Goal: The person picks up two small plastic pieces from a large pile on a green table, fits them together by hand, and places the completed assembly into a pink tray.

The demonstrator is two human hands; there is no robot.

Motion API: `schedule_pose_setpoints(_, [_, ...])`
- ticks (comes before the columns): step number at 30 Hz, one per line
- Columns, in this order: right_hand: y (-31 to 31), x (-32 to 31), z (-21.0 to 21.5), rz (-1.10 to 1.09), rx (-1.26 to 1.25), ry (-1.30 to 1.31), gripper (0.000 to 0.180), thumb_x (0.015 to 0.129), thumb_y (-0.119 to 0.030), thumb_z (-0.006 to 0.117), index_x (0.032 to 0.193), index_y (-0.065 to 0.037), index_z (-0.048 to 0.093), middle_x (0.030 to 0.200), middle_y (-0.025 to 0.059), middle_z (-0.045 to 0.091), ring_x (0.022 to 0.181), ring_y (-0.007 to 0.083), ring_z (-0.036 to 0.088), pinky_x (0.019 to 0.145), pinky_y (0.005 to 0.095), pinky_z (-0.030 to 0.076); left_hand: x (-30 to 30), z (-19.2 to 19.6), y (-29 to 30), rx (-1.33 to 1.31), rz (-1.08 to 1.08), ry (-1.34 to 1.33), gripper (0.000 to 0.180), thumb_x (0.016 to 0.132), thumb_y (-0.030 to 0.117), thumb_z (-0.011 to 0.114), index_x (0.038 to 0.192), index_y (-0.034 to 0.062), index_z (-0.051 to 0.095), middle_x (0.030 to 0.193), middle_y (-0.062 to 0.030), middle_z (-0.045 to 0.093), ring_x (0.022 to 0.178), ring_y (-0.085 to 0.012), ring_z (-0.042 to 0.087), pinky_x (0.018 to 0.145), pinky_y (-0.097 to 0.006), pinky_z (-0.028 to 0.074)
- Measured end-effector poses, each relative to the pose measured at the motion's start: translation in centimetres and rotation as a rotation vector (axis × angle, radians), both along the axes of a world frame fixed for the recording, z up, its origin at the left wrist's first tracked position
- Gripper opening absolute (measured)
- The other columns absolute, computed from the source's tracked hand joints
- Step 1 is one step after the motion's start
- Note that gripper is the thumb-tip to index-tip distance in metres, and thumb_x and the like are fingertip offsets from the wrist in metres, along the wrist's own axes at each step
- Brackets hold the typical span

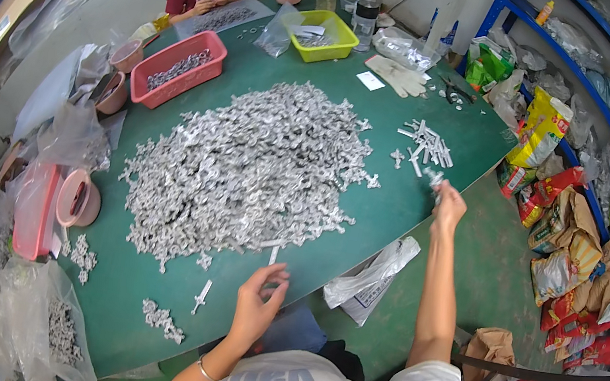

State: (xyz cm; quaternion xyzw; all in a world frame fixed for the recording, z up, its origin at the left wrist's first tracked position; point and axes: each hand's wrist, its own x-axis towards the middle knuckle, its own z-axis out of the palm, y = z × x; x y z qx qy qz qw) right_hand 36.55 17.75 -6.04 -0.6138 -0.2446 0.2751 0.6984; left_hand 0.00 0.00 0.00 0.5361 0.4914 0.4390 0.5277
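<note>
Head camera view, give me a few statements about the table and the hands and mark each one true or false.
1. A large heap of small silvery metal parts covers the middle of the green table. True.
2. The right hand rests flat in the middle of that heap. False: it is raised near the table's right edge, next to a small bunch of assembled metal pieces.
3. The left hand is at the near edge of the table, fingers around a small metal piece. True.
4. The yellow-green tray stands at the near edge by the left hand. False: it stands at the far end.
5. A red basket holding metal parts stands at the far left. True.
</note>
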Motion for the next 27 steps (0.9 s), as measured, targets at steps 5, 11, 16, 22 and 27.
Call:
schedule_pose_setpoints(5, [10.5,15.4,-0.3,-0.435,-0.006,-0.047,0.018,0.078,-0.017,0.06,0.069,-0.001,0.063,0.061,0.0052,0.061,0.034,0.0071,0.031,0.031,0.023,0.022,1.7,-2.7,1.0,0.014,0.147,0.078,0.023,0.077,-0.006,0.053,0.099,-0.0022,0.055,0.09,-0.0105,0.057,0.083,-0.0148,0.057,0.066,-0.023,0.047])
schedule_pose_setpoints(11, [15.1,18.4,-3.9,-0.354,-0.378,-0.229,0.026,0.066,-0.021,0.066,0.086,-0.004,0.065,0.082,0.011,0.064,0.078,0.0237,0.061,0.073,0.0358,0.046,-0.8,-2.6,1.3,0.016,0.271,0.13,0.021,0.079,-0.005,0.05,0.099,-0.0033,0.055,0.089,-0.0107,0.057,0.081,-0.0145,0.058,0.069,-0.023,0.047])
schedule_pose_setpoints(16, [13.0,17.5,-5.2,-0.082,-0.054,-0.252,0.02,0.079,-0.016,0.058,0.093,-0.002,0.061,0.074,0.0042,0.06,0.064,0.0101,0.054,0.056,0.0217,0.043,-0.4,-1.6,2.3,0.034,0.275,0.13,0.02,0.08,-0.004,0.049,0.099,-0.0033,0.055,0.09,-0.0101,0.057,0.081,-0.0148,0.058,0.072,-0.024,0.047])
schedule_pose_setpoints(22, [-0.6,-10.2,5.5,0.589,-0.08,-0.226,0.021,0.077,-0.013,0.061,0.094,-0.001,0.06,0.065,-0.0052,0.049,0.058,0.0034,0.043,0.053,0.0175,0.036,-2.6,-1.0,-1.5,0.071,0.312,0.192,0.022,0.076,-0.006,0.052,0.097,-0.002,0.056,0.086,-0.0129,0.057,0.077,-0.0193,0.058,0.066,-0.026,0.048])
schedule_pose_setpoints(27, [-8.3,-22.1,5.2,1.072,0.065,-0.452,0.013,0.077,-0.005,0.056,0.088,-0.002,0.061,0.071,0.002,0.057,0.062,0.0097,0.051,0.06,0.0207,0.04,-3.5,-0.7,-2.5,0.086,0.309,0.247,0.02,0.076,-0.006,0.052,0.096,-0.0018,0.056,0.086,-0.0122,0.057,0.077,-0.0181,0.058,0.068,-0.026,0.047])
